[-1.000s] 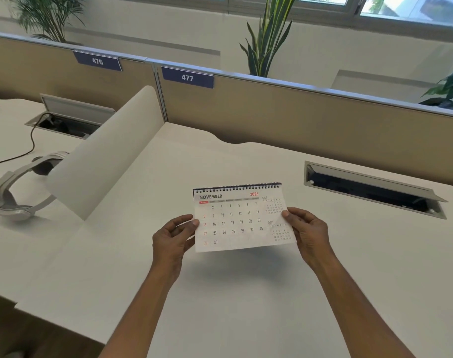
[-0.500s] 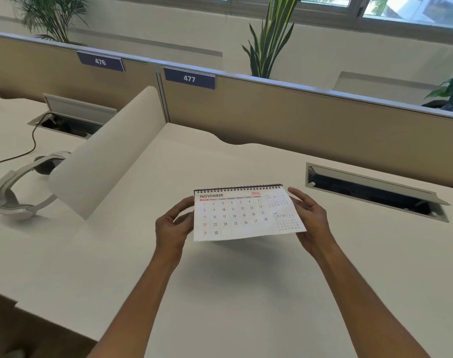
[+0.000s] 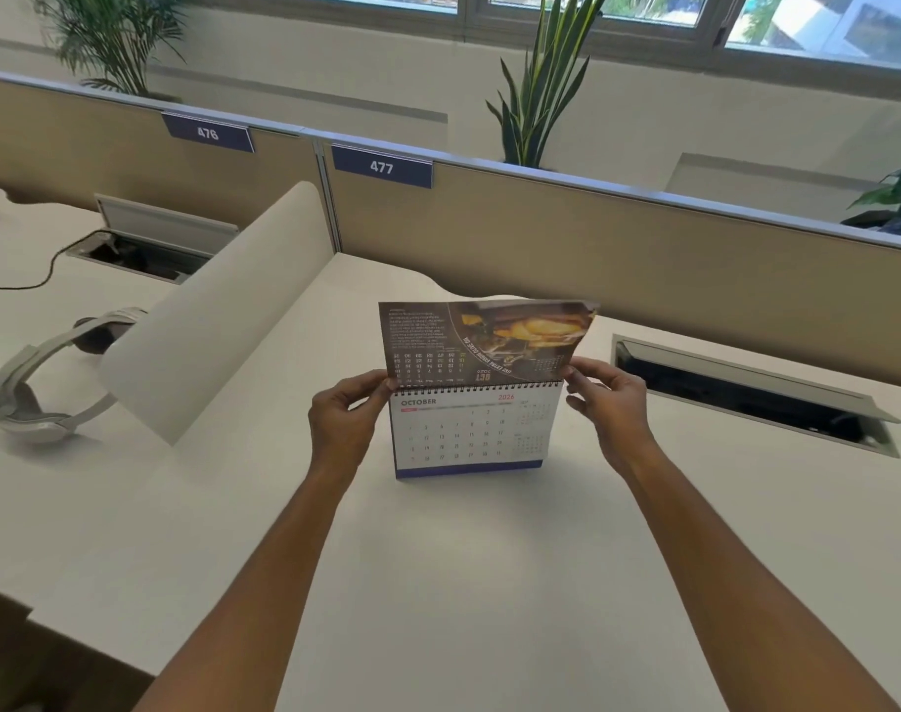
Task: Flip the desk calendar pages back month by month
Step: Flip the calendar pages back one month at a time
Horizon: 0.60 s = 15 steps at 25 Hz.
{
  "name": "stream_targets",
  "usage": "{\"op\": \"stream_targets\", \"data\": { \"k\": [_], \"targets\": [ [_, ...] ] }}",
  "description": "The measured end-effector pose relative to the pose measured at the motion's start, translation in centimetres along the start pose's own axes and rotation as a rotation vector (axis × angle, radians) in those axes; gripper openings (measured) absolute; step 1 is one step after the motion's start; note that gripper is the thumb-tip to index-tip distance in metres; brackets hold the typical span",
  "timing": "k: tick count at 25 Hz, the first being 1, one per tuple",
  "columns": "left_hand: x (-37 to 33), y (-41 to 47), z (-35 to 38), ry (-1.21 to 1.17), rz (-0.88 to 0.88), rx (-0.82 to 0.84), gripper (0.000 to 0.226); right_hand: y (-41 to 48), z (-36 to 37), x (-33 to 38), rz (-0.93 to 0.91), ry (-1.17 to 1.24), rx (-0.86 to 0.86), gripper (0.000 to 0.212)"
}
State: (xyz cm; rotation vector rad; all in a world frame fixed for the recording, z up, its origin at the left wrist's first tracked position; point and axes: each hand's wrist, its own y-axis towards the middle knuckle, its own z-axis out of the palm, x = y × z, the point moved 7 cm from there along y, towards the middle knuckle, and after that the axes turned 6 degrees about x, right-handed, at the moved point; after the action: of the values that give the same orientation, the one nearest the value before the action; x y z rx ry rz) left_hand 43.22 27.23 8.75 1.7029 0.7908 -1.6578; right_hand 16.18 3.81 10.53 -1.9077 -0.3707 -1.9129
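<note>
so the calendar [image 3: 471, 434] stands on the desk [image 3: 489, 583] between both hands, october showing. left hand [image 3: 343, 418] and right hand [image 3: 605, 403] each pinch a lower corner of the raised page [image 3: 484, 341], standing just above the fingertips. risks: uneven pull tears it at the spiral binding [image 3: 476, 389], or the calendar tips backward.
</note>
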Motion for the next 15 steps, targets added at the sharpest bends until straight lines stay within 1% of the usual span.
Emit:
{"op": "stream_targets", "data": {
  "k": [6,11,13,15],
  "targets": [
    [0.7,0.7,0.2,-0.016,-0.037,-0.031,0.014,1.4,0.4,-0.1,-0.003,-0.066,0.001,0.011],
    [1.4,1.2,0.3,0.018,-0.073,-0.045,0.005,2.1,0.2,-0.7,-0.002,-0.054,-0.054,0.025],
    [1.8,1.3,0.3,0.024,-0.102,-0.053,0.002,2.2,0.3,-1.2,0.013,-0.043,-0.067,0.023],
    [2.3,1.3,0.4,0.003,-0.133,-0.053,0.007,2.1,0.4,-1.9,0.049,-0.031,-0.081,0.016]
  ]
}}
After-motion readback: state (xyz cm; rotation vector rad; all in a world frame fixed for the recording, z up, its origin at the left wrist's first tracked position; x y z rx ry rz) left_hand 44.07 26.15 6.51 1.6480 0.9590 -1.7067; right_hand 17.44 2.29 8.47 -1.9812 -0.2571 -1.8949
